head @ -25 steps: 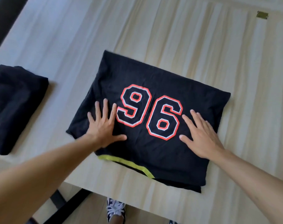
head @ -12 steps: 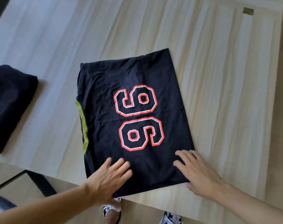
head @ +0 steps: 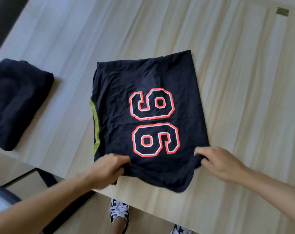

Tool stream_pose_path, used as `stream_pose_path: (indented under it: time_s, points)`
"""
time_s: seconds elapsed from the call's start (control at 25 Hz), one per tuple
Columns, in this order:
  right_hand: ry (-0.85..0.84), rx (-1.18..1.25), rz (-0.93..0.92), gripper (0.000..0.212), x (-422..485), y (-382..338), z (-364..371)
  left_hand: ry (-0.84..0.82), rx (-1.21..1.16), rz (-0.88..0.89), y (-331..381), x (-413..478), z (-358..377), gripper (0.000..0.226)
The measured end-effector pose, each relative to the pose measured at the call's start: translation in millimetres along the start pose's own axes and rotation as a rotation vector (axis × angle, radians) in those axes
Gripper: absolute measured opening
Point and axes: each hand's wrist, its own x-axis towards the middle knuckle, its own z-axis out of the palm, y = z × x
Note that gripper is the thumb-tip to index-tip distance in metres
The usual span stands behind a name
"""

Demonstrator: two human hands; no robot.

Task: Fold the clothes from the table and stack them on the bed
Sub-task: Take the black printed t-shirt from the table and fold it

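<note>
A dark navy shirt (head: pixel 148 78) with an orange-and-white "96" lies partly folded on the light wooden table (head: pixel 236 73), the number turned sideways. A lime-green band (head: pixel 95 127) shows along its left edge. My left hand (head: pixel 108 168) pinches the shirt's near left corner, fingers curled into the cloth. My right hand (head: pixel 217 163) grips the near right corner, where the fabric bunches up. The near edge is lifted slightly off the table between my hands.
A folded dark garment (head: pixel 16 102) rests at the table's left edge. A small olive tag (head: pixel 282 11) sits at the far right. Below the table's near edge are my sneakers (head: pixel 119 213) and a dark chair frame (head: pixel 47 178).
The shirt was turned a quarter turn so the number reads sideways. My hands moved from lying flat on it to its near edge and have now closed on the two near corners.
</note>
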Motion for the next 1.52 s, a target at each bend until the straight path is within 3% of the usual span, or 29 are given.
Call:
stream_pose_path:
  time_s: [0.16,0.24,0.36,0.44,0.56,0.64,0.72,0.8,0.88,1.0,1.12,1.28,1.52]
  points:
    - [0.276,0.520,0.168,0.022,64,-19,-79,0.236,-0.232,-0.106,9,46,-116,0.047]
    - [0.442,0.646,0.194,0.021,105,-23,-124,0.263,-0.295,-0.207,2,75,-178,0.015]
    - [0.644,0.597,0.262,0.024,164,-23,-167,0.505,-0.301,-0.360,-30,121,-240,0.012]
    - [0.628,0.457,0.386,0.065,185,-19,-163,0.685,-0.203,-0.499,-55,139,-239,0.034]
    - [0.410,0.277,0.597,0.096,187,-19,-129,0.633,-0.059,-0.641,-68,137,-180,0.077]
    - [0.426,0.206,0.625,0.097,184,-20,-107,0.591,-0.129,-0.743,-66,126,-135,0.100]
    - [0.548,0.362,0.614,0.091,188,-20,-98,0.640,-0.227,-0.844,-60,122,-107,0.109]
    - [0.595,0.722,0.625,0.081,197,-23,-101,0.724,-0.327,-0.866,-55,123,-101,0.102]
    - [0.513,0.946,0.639,0.062,203,-23,-112,0.775,-0.663,-0.889,-57,126,-114,0.086]
    - [0.319,1.101,0.546,0.049,200,-48,-140,0.609,-1.104,-0.943,-62,119,-151,0.077]
    - [0.172,1.079,0.337,0.044,194,-107,-175,0.470,-1.271,-0.746,-53,92,-185,0.054]
    - [0.098,0.982,0.100,0.037,200,-213,-208,0.658,-1.446,-0.614,-50,0,-217,0.028]
    - [0.158,0.740,-0.135,0.021,269,-388,-205,1.283,-1.505,-0.684,-105,-179,-232,0.030]
